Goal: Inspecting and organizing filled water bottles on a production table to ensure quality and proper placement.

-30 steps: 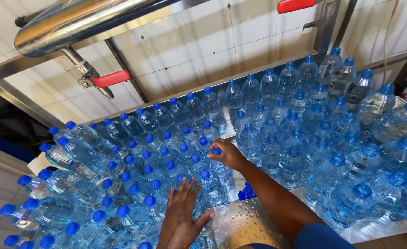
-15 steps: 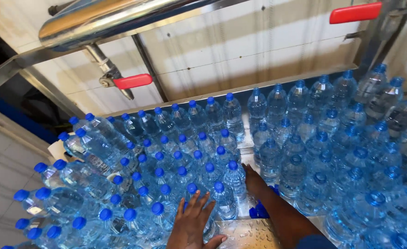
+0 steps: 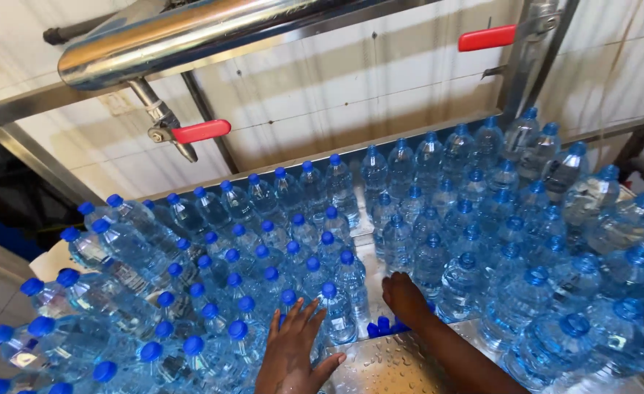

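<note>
**Hands among two crowds of blue-capped bottles**

Both hands have slid nearer since the earlier frame, and the gap between the two bottle groups now runs wider. Far left, several bottles lie tipped on their sides. Next, the left group of bottles (image 3: 264, 255) stands upright, too many to count exactly, dozens at least. The left hand (image 3: 293, 350) rests flat against its near edge, fingers spread, grip apart and clamped on nothing. A bare wet strip of steel tabletop (image 3: 388, 365) separates the groups. The right hand (image 3: 404, 295) sits in that gap, fingers curled over loose blue caps (image 3: 382, 326); whether it grips any I cannot tell. The right group of bottles (image 3: 526, 241) fills the rest. Above hang two red valve handles (image 3: 202, 131) and one steel pipe (image 3: 191, 36).
</note>
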